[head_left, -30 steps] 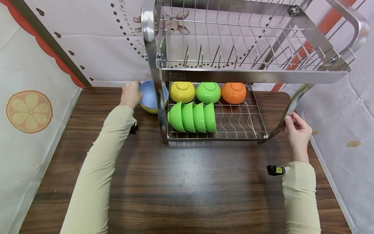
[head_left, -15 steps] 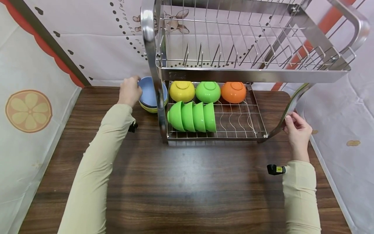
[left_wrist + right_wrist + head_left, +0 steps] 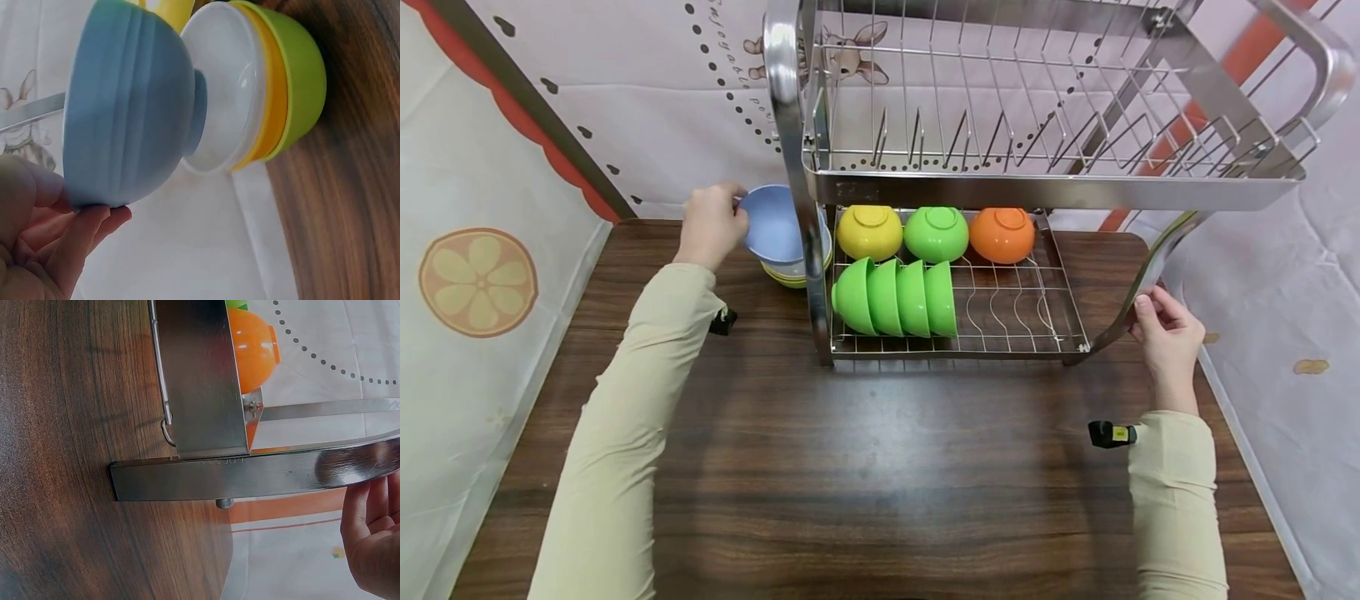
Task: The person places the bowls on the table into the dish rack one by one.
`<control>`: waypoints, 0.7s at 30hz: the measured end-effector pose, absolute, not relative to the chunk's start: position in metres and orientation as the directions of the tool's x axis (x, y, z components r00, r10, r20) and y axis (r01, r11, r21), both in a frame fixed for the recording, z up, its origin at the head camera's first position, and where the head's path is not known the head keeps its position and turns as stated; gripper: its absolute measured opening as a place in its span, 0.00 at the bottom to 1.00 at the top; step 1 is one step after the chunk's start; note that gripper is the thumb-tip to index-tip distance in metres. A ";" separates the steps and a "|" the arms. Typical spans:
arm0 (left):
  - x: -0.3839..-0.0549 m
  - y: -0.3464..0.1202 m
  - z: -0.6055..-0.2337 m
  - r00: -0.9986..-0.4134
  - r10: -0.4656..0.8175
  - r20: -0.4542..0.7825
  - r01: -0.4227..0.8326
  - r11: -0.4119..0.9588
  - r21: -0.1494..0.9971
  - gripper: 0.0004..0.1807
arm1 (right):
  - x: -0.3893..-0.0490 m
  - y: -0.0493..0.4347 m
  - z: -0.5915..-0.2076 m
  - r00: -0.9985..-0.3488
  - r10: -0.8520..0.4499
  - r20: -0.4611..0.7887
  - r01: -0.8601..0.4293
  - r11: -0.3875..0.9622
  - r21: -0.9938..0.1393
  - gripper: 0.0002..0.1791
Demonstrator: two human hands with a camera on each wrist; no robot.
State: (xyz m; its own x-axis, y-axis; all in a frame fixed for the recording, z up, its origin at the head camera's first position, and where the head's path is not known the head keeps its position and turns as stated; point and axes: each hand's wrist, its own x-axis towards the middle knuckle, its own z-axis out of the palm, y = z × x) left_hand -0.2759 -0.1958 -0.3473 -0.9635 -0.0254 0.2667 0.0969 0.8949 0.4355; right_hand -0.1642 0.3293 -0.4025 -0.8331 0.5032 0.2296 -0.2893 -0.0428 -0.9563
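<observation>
My left hand [image 3: 709, 227] pinches the rim of a blue bowl [image 3: 772, 223] between thumb and fingers. In the left wrist view the blue bowl [image 3: 131, 106] is lifted out of a nested stack, its foot close over the white bowl [image 3: 222, 87]. Under that white one sit a yellow bowl [image 3: 275, 94] and a lime green bowl [image 3: 306, 81]. At the other side, my right hand [image 3: 1167, 337] grips the curved metal side leg of the dish rack [image 3: 1030, 196]; the right wrist view shows its fingers [image 3: 357, 515] against the leg's outer face.
On the lower rack shelf, several green bowls [image 3: 895, 300] lean in a row. Behind them an upside-down yellow bowl [image 3: 870, 235], green bowl [image 3: 936, 237] and orange bowl [image 3: 1002, 237] stand. The rack's left leg [image 3: 815, 283] rises beside the stack. Cloth walls [image 3: 685, 150] border the table [image 3: 880, 483].
My left hand has raised the blue bowl and moved it left and back, tilting it and uncovering the white bowl. My right hand has stayed on the rack leg.
</observation>
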 end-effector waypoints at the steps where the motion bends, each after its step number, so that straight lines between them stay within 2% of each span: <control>1: -0.274 -0.198 -0.346 -0.964 -0.027 0.264 0.095 0.895 0.436 0.19 | -0.164 0.329 -0.402 -0.834 0.503 0.227 -0.288 -0.045 -0.957 0.10; 9: -0.249 -0.215 -0.338 -0.965 -0.052 0.256 0.080 0.875 0.478 0.19 | -0.165 0.328 -0.401 -0.838 0.498 0.222 -0.292 -0.065 -0.954 0.09; 21: -0.212 -0.229 -0.342 -0.943 -0.003 0.332 0.153 0.884 0.442 0.17 | -0.162 0.326 -0.401 -0.827 0.530 0.190 -0.283 -0.099 -0.954 0.10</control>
